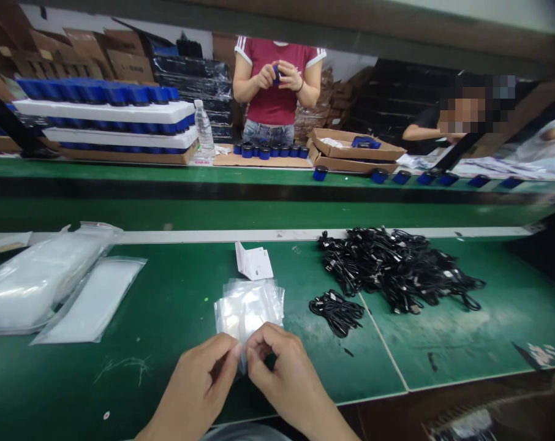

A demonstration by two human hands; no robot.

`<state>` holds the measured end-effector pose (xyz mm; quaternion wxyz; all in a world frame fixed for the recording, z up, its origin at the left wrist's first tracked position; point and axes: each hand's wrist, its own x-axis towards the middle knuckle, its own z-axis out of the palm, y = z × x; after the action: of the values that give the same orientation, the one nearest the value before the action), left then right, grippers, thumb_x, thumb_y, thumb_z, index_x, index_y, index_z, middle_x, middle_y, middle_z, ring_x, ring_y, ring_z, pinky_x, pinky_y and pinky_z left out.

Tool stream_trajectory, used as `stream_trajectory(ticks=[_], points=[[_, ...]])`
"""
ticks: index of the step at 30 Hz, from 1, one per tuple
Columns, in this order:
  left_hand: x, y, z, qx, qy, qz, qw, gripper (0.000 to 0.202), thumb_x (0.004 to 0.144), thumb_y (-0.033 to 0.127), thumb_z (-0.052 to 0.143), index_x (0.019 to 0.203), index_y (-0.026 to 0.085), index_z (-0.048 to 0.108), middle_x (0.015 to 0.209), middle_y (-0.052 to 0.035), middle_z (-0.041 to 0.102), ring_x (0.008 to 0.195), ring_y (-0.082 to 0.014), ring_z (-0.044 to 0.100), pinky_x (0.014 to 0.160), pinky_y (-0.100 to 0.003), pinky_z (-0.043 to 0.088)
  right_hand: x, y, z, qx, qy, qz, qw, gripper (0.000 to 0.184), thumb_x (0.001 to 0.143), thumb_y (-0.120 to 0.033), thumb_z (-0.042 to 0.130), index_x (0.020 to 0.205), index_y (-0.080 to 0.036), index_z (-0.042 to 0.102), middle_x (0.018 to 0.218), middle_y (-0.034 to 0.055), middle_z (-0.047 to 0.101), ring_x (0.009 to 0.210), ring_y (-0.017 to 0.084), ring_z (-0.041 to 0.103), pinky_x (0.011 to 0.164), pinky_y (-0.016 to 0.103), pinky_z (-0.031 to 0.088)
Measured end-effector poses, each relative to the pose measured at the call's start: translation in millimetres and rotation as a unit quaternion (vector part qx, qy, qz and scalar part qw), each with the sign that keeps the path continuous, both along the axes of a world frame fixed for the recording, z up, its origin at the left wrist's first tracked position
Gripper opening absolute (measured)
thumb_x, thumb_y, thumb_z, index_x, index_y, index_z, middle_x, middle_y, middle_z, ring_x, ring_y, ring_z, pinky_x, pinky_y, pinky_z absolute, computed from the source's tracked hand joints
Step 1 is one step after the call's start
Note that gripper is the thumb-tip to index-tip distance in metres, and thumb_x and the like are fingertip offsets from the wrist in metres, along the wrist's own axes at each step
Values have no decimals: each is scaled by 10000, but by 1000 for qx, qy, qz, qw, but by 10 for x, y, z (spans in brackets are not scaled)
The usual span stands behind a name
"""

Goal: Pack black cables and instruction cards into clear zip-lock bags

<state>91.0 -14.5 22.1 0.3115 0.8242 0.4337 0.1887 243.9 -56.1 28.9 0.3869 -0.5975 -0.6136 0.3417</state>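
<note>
- Left hand (197, 383) and right hand (289, 380) close together at the near edge of the green counter (135, 392).
- Fingers (259, 346) of both hands clenched, pinching the edge of a clear plastic bag (243, 343) between them.
- Bag sits on the counter directly before the person, overlapping a small stack of clear bags (259, 300); cannot tell where one ends.
- Folded white card (253, 261) just beyond the stack.
- To the right, a small coil of black cable (336, 312) beside a large heap of black cables (388, 269).
- To the left, filled plastic bags (38, 282).
- Across, on a separate counter, a person in a red T-shirt (275, 104) holds a small blue object (276, 75) in both hands.
</note>
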Motion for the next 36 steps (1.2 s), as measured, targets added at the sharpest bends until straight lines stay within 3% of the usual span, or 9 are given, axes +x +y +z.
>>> stream_trajectory(ticks=[6, 11, 16, 18, 21, 23, 25, 28, 36], points=[[46, -15, -23, 23, -47, -4, 999, 309, 921, 293, 368, 645, 204, 474, 584, 45, 525, 506, -87, 524, 504, -173, 380, -65, -35, -23, 69, -68, 17, 995, 275, 777, -94, 470, 1019, -154, 588, 886, 77, 647, 808, 188, 615, 728, 276, 468], [66, -22, -66, 121, -36, -9, 992, 307, 902, 241, 401, 600, 202, 435, 540, 50, 501, 464, -77, 492, 469, -168, 357, -107, -21, -96, 67, -164, 8, 984, 236, 849, -130, 401, 747, -176, 609, 689, 42, 648, 630, 160, 605, 593, 235, 403], [7, -17, -118, 206, -16, 59, 977, 328, 861, 216, 432, 548, 205, 334, 474, 75, 392, 397, -63, 423, 426, -165, 311, -50, 79, -66, 27, -249, -68, 966, 203, 789, -129, 475, 622, -177, 579, 597, 26, 625, 543, 154, 571, 534, 246, 317], [-23, -9, -148, 188, -17, 78, 979, 324, 857, 227, 422, 550, 208, 316, 478, 77, 371, 401, -65, 409, 432, -162, 315, 27, 193, 5, -9, -199, -62, 978, 199, 800, -132, 475, 650, -180, 597, 622, 19, 634, 572, 150, 573, 550, 241, 334], [-40, 9, -205, 105, -24, 88, 990, 323, 858, 264, 393, 555, 213, 296, 478, 77, 364, 409, -70, 406, 435, -155, 326, 163, 519, 94, -46, -24, -37, 998, 125, 849, -252, 506, 854, -194, 617, 864, 27, 657, 766, 151, 592, 672, 236, 408], [-34, 19, -242, 66, -22, 90, 994, 323, 856, 273, 384, 555, 216, 281, 468, 80, 363, 405, -72, 408, 431, -153, 327, 234, 828, 98, -81, 43, -83, 992, 290, 775, -335, 633, 1004, -169, 569, 1033, 67, 609, 903, 172, 569, 767, 259, 427], [-23, 20, -272, 52, -19, 87, 995, 322, 851, 265, 380, 554, 217, 267, 455, 83, 359, 399, -71, 408, 425, -150, 323, 274, 1143, 63, -117, 65, -86, 987, 375, 780, -379, 636, 1049, -137, 538, 1007, 87, 606, 904, 179, 577, 738, 267, 458], [-19, 5, -296, 39, -21, 84, 995, 325, 845, 270, 372, 548, 218, 252, 439, 85, 342, 388, -72, 398, 414, -152, 312, 290, 1475, 5, -198, 97, -68, 973, 350, 815, -372, 617, 1033, -110, 540, 863, 61, 619, 705, 153, 606, 577, 263, 492], [-62, -4, -258, -47, -58, 131, 989, 357, 849, 367, 365, 530, 220, 304, 462, 70, 333, 429, -102, 411, 440, -188, 333, 423, 1554, -14, -276, 137, 0, 951, 233, 898, -281, 539, 1082, -139, 557, 1019, 55, 608, 811, 160, 620, 684, 331, 534]])
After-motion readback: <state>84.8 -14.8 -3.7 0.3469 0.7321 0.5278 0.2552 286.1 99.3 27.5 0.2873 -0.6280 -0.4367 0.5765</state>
